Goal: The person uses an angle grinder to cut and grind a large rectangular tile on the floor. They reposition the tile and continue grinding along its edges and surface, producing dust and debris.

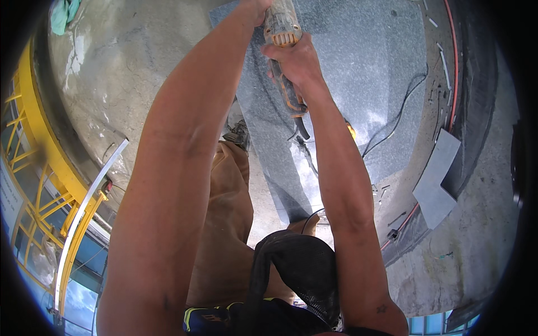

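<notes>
Both my arms stretch forward to a dusty corded angle grinder (281, 23), grey and black with orange trim. My right hand (294, 59) is closed round its rear handle, just behind the vents. At the top edge my left hand (256, 10) grips the front of the body, its fingers partly cut off by the frame. The grinder's head and disc lie outside the view. Beneath the tool is a large speckled grey sheet (358, 61). A narrower dark grey strip (274, 168) runs along its left side toward me. The power cord (302, 129) leaves the handle's end.
A black cable (400, 109) loops over the sheet. An L-shaped grey offcut (437, 179) and an orange-red hose (453, 61) lie at the right, with thin scraps nearby. Yellow metal framework (42, 145) and a pale curved strip (92, 204) stand at the left. A green cloth (61, 15) lies far left.
</notes>
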Tool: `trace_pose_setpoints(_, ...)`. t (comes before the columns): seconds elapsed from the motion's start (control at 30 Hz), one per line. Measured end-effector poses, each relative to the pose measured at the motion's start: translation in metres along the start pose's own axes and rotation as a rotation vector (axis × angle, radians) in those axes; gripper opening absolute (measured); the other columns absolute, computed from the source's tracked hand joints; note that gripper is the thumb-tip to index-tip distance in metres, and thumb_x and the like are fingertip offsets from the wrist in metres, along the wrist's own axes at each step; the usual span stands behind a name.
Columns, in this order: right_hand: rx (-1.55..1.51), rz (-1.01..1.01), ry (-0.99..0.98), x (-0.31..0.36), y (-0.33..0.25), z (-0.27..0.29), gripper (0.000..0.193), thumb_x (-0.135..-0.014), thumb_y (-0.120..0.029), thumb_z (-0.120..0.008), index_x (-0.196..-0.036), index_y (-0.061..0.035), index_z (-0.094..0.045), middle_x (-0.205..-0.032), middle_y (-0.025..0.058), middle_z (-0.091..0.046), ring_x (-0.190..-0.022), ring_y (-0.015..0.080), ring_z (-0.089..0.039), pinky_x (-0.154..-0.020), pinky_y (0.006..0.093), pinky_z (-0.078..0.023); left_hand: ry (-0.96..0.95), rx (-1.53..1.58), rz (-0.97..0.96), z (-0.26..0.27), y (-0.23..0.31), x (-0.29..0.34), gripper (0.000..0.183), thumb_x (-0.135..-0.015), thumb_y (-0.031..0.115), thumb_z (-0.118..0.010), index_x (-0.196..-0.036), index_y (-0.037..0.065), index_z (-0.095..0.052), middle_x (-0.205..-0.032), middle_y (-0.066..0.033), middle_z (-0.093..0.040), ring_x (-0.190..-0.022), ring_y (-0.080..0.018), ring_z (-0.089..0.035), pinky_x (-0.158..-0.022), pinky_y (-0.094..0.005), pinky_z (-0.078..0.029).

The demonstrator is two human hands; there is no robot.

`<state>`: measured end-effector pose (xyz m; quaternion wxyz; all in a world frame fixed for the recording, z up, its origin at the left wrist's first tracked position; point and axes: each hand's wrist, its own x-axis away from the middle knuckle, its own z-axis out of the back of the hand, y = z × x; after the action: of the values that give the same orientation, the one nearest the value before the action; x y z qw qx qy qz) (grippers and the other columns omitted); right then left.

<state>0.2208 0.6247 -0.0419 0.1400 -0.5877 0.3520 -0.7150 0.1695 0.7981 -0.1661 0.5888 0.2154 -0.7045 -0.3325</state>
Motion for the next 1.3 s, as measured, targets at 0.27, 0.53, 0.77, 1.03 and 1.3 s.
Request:
trace_pose_setpoints(0.27,-0.015,-0.019,-0.011,0.0,-0.003,0.0,0.077,-0.081,-0.016,-0.087,-0.133,0.0129,-0.039,-0.102,0.0252,-0.069,-0.069,0.0271,-0.074,-0.05,0.0357,-0.061,-0.022,0.035,0.011,0.002,-0.001,-0.005,0.038,-0.098,0.042,-0.077,-0.107,0.005,-0.075,-0.089,-0.0058,-0.073,-0.073,-0.0202,-0.07,-0.066,-0.0392,-0.057)
trace_pose_setpoints(0.53,0.009,-0.028,-0.016,-0.004,-0.004,0.001,0.077,-0.081,-0.017,-0.088,-0.132,0.013,-0.039,-0.102,0.0252,-0.069,-0.067,0.0266,-0.074,-0.05,0.0371,-0.061,-0.034,0.058,0.008,0.001,-0.001,-0.006,0.036,-0.098,0.04,-0.077,-0.109,0.006,-0.075,-0.09,-0.006,-0.072,-0.073,-0.0207,-0.069,-0.066,-0.0402,-0.057)
trace_pose_setpoints(0.77,0.007,-0.001,-0.012,0.001,-0.001,0.003,0.074,-0.081,-0.018,-0.088,-0.129,0.0116,-0.04,-0.099,0.0233,-0.07,-0.067,0.0268,-0.074,-0.051,0.0365,-0.061,-0.091,0.103,0.02,0.003,-0.001,-0.002,0.034,-0.098,0.04,-0.078,-0.112,0.009,-0.075,-0.088,-0.0057,-0.071,-0.07,-0.0208,-0.069,-0.064,-0.0403,-0.057)
trace_pose_setpoints(1.03,0.024,0.011,0.007,0.008,0.004,0.005,0.078,-0.08,-0.022,-0.088,-0.132,0.0119,-0.042,-0.099,0.0232,-0.071,-0.067,0.0264,-0.074,-0.054,0.0368,-0.062,-0.032,0.062,-0.018,0.0,-0.001,0.013,0.038,-0.097,0.039,-0.078,-0.118,0.008,-0.075,-0.091,-0.0061,-0.073,-0.072,-0.021,-0.069,-0.066,-0.0401,-0.057)
trace_pose_setpoints(1.3,0.067,0.031,0.011,0.011,0.006,0.006,0.078,-0.08,-0.023,-0.088,-0.132,0.0124,-0.042,-0.097,0.0234,-0.072,-0.067,0.0267,-0.075,-0.056,0.0378,-0.061,0.041,0.006,0.004,-0.003,0.002,0.022,0.045,-0.095,0.044,-0.08,-0.116,0.004,-0.077,-0.095,-0.0088,-0.075,-0.076,-0.0215,-0.071,-0.07,-0.0406,-0.057)
